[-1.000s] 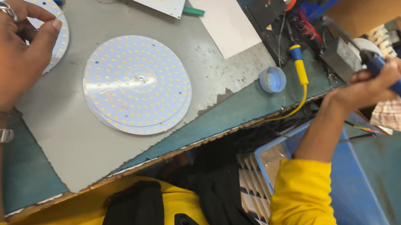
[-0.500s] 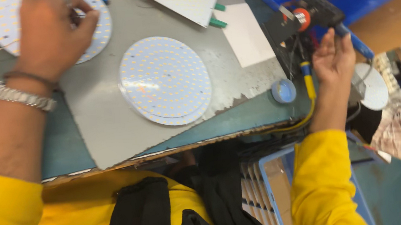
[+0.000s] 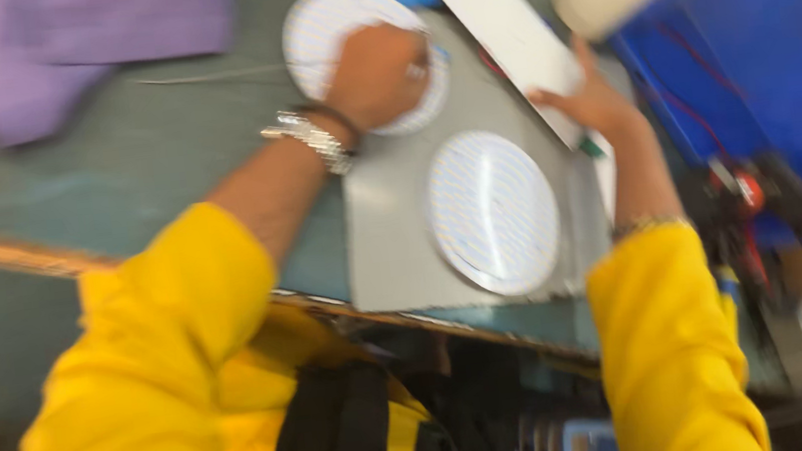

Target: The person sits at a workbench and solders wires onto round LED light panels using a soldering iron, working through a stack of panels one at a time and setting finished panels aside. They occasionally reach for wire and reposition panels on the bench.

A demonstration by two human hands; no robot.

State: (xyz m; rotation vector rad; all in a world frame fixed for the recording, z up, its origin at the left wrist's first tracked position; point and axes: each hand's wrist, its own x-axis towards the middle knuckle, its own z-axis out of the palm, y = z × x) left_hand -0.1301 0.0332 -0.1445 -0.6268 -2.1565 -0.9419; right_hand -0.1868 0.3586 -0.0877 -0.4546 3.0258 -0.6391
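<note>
While left hand [image 3: 374, 77] presses round white disc [image 3: 338, 21], right hand [image 3: 583, 99] fingers grip white panel [image 3: 499, 28].

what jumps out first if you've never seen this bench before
The bright yellow sleeves fill the lower frame. Beyond them, two white round discs: one lies free on the grey sheet, the other sits farther back under the left hand. The right hand touches a long white panel at the sheet's far right edge.
</note>
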